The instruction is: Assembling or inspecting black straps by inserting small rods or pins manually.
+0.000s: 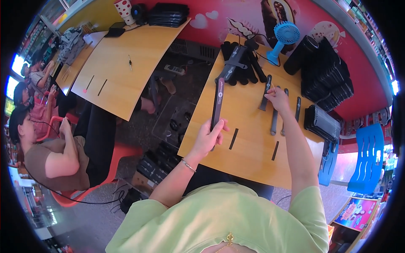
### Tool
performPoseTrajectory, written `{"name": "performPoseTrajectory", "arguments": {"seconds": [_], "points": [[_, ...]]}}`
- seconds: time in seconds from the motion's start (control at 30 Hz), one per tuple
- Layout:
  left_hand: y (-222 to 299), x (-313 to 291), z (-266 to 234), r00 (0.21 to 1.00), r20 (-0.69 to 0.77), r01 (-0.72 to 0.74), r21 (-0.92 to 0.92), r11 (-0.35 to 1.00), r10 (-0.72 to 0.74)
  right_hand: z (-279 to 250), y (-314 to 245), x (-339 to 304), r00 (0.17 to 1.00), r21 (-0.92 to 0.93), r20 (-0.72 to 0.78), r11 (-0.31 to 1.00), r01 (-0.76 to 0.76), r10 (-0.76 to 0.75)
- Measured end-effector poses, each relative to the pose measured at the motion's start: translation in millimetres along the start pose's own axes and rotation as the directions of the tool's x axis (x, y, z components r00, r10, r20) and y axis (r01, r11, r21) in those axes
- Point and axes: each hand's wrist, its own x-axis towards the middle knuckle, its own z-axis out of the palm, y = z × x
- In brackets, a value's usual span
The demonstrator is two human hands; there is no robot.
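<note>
My left hand (210,137) is closed around the lower end of a long, dark flat strap (218,99) with pale lettering, held tilted upward over the table. My right hand (279,100) has its fingers pinched together above the right part of the table. Something thin and pale shows at those fingertips, too small to name. Just left of them lies a short black strap (267,89) with a flared end. More dark straps (274,122) lie under and beside my right wrist, one (298,107) a little further right.
Two dark strips (233,139) (275,151) mark the near tabletop (253,164). A black strap pile (241,63), blue fan (287,33), black cylinder (301,55) and stacked black pouches (327,78) stand behind. A seated person (59,152) is at left, near another table (122,71).
</note>
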Motion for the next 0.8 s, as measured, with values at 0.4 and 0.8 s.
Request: {"name": "performPoseTrajectory", "arguments": {"seconds": [0.4, 0.8], "points": [[-1, -1, -4, 0.999, 0.046, 0.029, -0.118, 0.993, -0.023, -4, -24, -19, 0.996, -0.256, -0.054, 0.965, 0.059, -0.075], [-10, -13, 14, 0.988, 0.135, 0.123, -0.394, 0.911, -0.075, -38, -87, -116, 0.955, -0.011, 0.022, 0.955, 0.296, -0.295]]}}
